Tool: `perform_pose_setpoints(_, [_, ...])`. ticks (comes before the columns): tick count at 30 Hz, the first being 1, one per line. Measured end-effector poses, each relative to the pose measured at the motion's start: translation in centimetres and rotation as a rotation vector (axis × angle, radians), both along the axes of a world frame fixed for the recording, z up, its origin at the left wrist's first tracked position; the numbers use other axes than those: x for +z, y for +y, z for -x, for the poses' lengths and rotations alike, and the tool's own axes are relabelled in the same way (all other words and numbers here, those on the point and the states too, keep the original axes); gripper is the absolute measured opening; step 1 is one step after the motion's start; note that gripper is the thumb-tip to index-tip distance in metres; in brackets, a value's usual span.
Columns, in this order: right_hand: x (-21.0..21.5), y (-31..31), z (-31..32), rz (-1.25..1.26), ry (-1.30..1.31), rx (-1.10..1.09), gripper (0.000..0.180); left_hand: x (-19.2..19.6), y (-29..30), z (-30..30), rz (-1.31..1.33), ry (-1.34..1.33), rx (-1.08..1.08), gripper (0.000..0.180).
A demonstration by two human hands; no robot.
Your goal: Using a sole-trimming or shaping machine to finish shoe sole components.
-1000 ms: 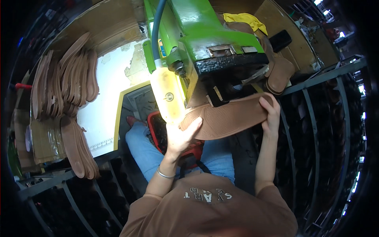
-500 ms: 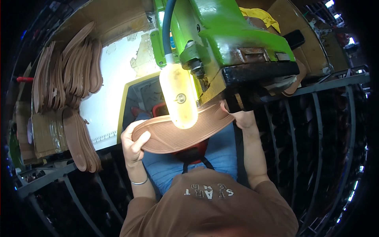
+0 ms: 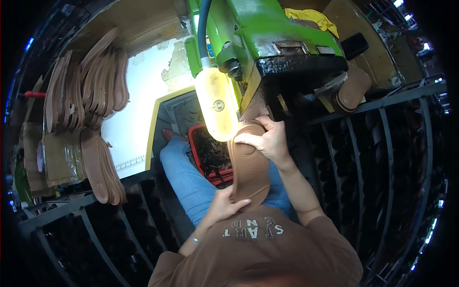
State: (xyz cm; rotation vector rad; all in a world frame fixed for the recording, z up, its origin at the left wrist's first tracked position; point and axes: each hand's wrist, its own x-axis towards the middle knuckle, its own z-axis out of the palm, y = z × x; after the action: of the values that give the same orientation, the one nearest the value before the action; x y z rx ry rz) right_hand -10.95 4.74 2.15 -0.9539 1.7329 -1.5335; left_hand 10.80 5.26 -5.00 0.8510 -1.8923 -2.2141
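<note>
A brown shoe sole [image 3: 251,174] with a ridged face lies lengthwise between my two hands over my lap. My right hand [image 3: 272,141] grips its far end, the thumb on top. At the near end, close to my shirt, my left hand [image 3: 225,205] pinches the edge. The sole's far tip is just below the working head of a green machine [image 3: 287,36]; whether it touches the machine I cannot tell. A glowing yellow lamp [image 3: 217,105] hangs beside the machine, overlapping the sole's far left edge.
Stacked brown soles [image 3: 91,91] stand on the left; another bundle [image 3: 99,167] hangs over the white tabletop's edge [image 3: 126,138]. Below is a red bin [image 3: 222,178] of dark scraps. More soles [image 3: 353,91] lie right, behind a metal rail [image 3: 387,102]. A yellow cloth [image 3: 313,18] lies behind the machine.
The sole has turned from crosswise to lengthwise and moved out from under the lamp. My left hand has come down and right, toward my body; my right hand has moved left, its thumb now showing.
</note>
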Motion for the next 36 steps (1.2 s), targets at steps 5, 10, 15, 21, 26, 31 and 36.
perform_pose_setpoints(5, [0.2,2.5,2.0,0.066,0.208,0.053,0.028,2.2,-2.3,5.4,0.254,0.215,0.194,0.029])
perform_pose_setpoints(10, [-1.4,4.9,3.4,0.143,-0.085,-0.055,0.026,4.6,-6.6,6.6,0.638,0.208,0.084,0.029])
perform_pose_setpoints(15, [-2.3,4.8,3.9,0.19,-0.202,-0.115,0.021,5.8,-8.9,6.9,0.764,0.171,0.086,0.04])
perform_pose_setpoints(21, [-3.0,4.4,4.1,0.218,-0.272,-0.14,0.018,7.0,-10.5,7.2,0.903,0.166,0.122,0.036])
perform_pose_setpoints(26, [-2.9,4.6,4.3,0.303,-0.375,-0.252,0.02,10.0,-11.5,9.1,1.22,0.29,0.186,0.04])
perform_pose_setpoints(31, [-2.3,4.6,3.4,0.225,-0.383,-0.188,0.016,9.6,-13.6,8.3,0.941,0.479,0.14,0.029])
perform_pose_setpoints(36, [-1.8,3.3,0.6,0.175,-0.421,-0.134,0.015,9.0,-14.6,4.4,0.843,0.064,0.09,0.037])
